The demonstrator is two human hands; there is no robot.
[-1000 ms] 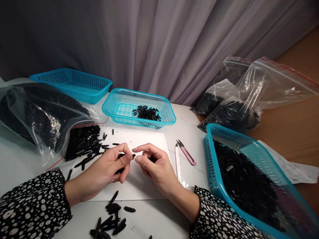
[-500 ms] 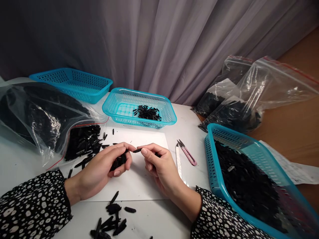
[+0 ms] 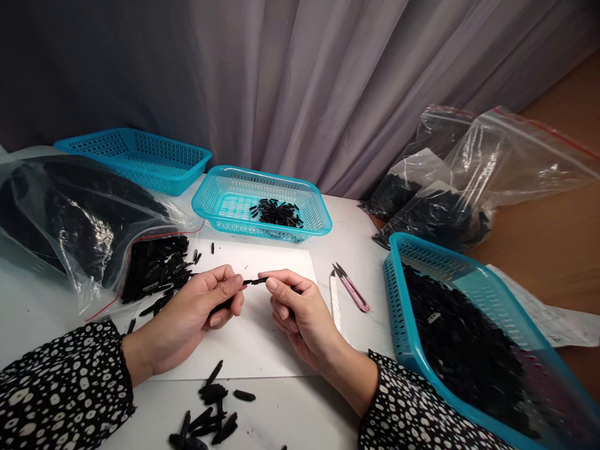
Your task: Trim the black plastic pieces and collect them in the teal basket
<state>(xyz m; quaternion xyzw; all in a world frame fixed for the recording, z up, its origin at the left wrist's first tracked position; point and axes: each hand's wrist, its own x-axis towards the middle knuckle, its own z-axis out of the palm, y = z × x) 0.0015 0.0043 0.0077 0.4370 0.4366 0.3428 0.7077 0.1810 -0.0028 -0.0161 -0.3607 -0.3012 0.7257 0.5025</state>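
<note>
My left hand (image 3: 190,312) is closed around some small black elongated pieces in the palm, and thumb and forefinger pinch one whose tip sticks out. Facing it, my right hand (image 3: 300,306) pinches a slim black piece (image 3: 259,280) between thumb and forefinger. The two tips meet or nearly meet over a white sheet (image 3: 272,353); whether they are joined I cannot tell. Something dark also shows behind the right fingers. A heap of similar black pieces (image 3: 157,265) lies left of my left hand at a bag's mouth. More loose pieces (image 3: 220,419) lie on the table nearest me.
Pink-handled thread snips (image 3: 354,290) and a white-handled pointed tool (image 3: 335,303) lie right of the sheet. Blue baskets stand behind (image 3: 210,215), back left (image 3: 175,184) and at right (image 3: 394,300). A bulging clear bag (image 3: 79,219) is at left; zip bags (image 3: 482,156) stand back right.
My left thumb has slid forward over the forefinger, and a piece's tip now pokes out toward the right hand's piece. The left fingers have curled more over the pieces in the palm.
</note>
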